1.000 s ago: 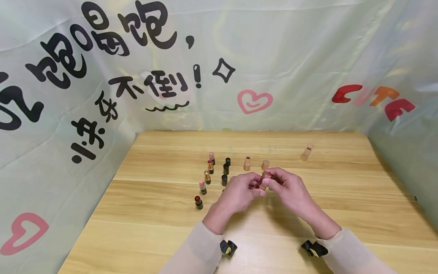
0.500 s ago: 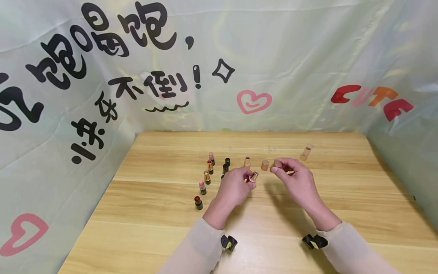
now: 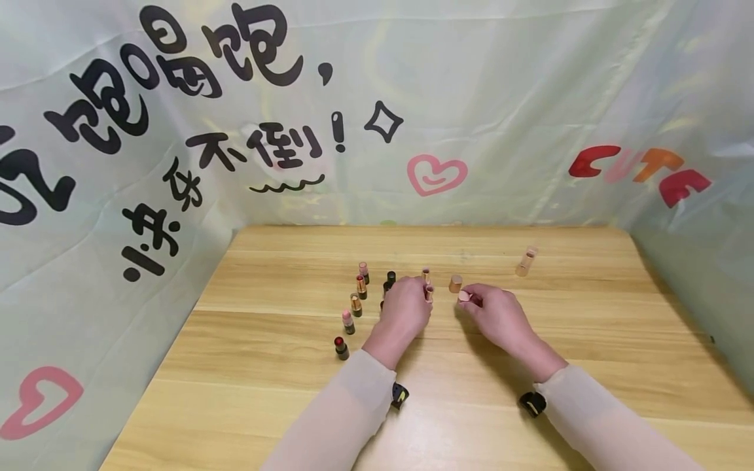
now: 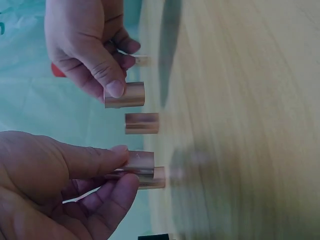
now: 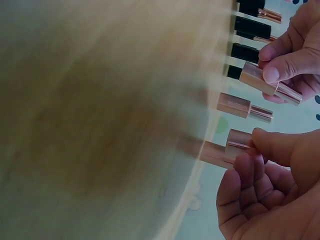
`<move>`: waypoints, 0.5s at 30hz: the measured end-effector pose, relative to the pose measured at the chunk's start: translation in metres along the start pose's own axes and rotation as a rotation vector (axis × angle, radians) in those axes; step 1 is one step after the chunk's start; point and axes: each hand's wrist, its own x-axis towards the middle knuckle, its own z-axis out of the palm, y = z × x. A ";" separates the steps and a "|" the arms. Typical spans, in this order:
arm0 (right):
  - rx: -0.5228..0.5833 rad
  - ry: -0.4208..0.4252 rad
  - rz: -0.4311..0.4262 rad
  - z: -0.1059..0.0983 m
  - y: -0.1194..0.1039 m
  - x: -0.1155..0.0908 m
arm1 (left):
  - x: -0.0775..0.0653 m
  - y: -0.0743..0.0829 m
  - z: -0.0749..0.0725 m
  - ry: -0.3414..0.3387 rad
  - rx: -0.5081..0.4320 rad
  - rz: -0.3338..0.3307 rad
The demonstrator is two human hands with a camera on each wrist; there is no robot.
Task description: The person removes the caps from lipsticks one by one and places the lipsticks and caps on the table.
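Observation:
My left hand (image 3: 406, 304) pinches an uncapped rose-gold lipstick (image 5: 257, 77), held upright just in front of a matching standing lipstick (image 5: 234, 105). Between the thumb and fingers of my right hand (image 3: 501, 317) is its rose-gold cap (image 4: 131, 95). That cap is low over the wooden table (image 3: 530, 366), close in front of another standing rose-gold cap (image 3: 455, 283). In the head view the left hand hides most of the held lipstick's body and part of the black caps (image 3: 391, 277) beside it.
Several uncapped lipsticks (image 3: 349, 322) stand in a slanted column on the left, the black caps to their right. A rose-gold lipstick with a clear top (image 3: 527, 261) stands at the back right. Printed cloth (image 3: 501, 78) hangs behind and along both sides.
My hands were together on the capped lipstick, then drew apart with the cap pulled off. The left has carried the lipstick forward beside the standing one; the right has lowered the cap towards the other cap.

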 end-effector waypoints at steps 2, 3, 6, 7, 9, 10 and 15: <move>-0.006 -0.018 -0.002 0.002 0.000 0.002 | 0.002 0.000 0.003 -0.007 0.020 -0.004; -0.011 -0.026 -0.006 0.002 0.000 0.003 | 0.003 0.000 0.004 -0.008 0.027 -0.005; -0.023 -0.048 -0.012 0.004 0.001 0.005 | 0.004 -0.002 0.008 -0.005 0.057 0.003; -0.027 -0.055 -0.012 0.005 0.001 0.005 | 0.005 -0.003 0.009 -0.004 0.064 0.004; -0.034 -0.070 -0.010 0.005 0.002 0.005 | 0.005 -0.004 0.010 -0.009 0.073 0.006; -0.036 -0.075 -0.009 0.005 0.002 0.006 | 0.005 -0.005 0.011 -0.011 0.074 0.007; -0.043 -0.096 -0.016 0.005 0.003 0.006 | 0.006 -0.004 0.012 -0.029 0.080 0.003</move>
